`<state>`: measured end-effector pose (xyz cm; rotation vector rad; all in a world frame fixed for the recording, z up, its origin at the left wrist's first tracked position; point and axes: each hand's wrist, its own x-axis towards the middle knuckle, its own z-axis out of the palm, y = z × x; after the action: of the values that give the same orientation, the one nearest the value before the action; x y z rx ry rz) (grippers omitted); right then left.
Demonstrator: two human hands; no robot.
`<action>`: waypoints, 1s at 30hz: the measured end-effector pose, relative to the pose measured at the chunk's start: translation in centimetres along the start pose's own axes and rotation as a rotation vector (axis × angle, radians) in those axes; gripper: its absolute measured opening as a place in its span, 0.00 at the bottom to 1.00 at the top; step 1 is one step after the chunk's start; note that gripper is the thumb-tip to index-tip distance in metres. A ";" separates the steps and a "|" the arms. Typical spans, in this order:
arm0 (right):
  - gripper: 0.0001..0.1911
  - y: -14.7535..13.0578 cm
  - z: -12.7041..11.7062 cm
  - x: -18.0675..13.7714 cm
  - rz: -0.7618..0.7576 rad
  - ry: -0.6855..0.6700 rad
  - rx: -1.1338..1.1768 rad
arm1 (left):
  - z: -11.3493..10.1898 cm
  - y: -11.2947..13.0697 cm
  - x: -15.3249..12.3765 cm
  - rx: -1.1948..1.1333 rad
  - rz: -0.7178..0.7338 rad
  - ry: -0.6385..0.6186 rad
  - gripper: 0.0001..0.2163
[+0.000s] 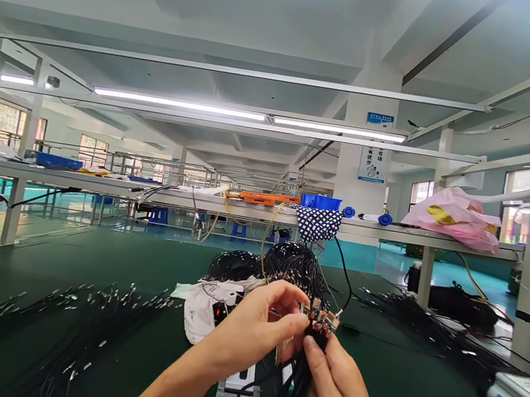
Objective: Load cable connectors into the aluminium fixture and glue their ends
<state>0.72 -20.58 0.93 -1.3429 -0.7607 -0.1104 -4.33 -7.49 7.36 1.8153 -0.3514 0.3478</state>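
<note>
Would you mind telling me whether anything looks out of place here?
Mildly: the patterned cloth hangs over the front of the shelf, and the pink bag sags over it too; both look carelessly left.

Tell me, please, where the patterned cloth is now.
In the head view, just right of centre, the patterned cloth hangs over the raised shelf's front edge, below a blue bin and above heaped black cables.
</note>
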 end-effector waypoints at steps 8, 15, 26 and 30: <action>0.23 0.5 -0.7 0.1 0.158 -0.072 0.157 | 0.0 -3.6 -3.0 0.094 -0.101 0.023 0.12; 0.23 0.9 -0.7 0.0 0.183 -0.092 0.259 | 2.2 -5.9 -3.6 -0.083 -0.070 0.171 0.20; 0.21 1.4 -1.4 0.0 0.203 -0.189 0.283 | 2.3 -7.7 -3.8 -0.136 -0.003 0.135 0.22; 0.20 1.2 -1.2 0.0 0.175 -0.170 0.279 | 2.2 -7.3 -4.0 -0.104 0.005 0.135 0.18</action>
<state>1.85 -21.33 -0.14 -1.1549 -0.7661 0.2438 -4.88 -7.47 -1.23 1.6799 -0.2753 0.4450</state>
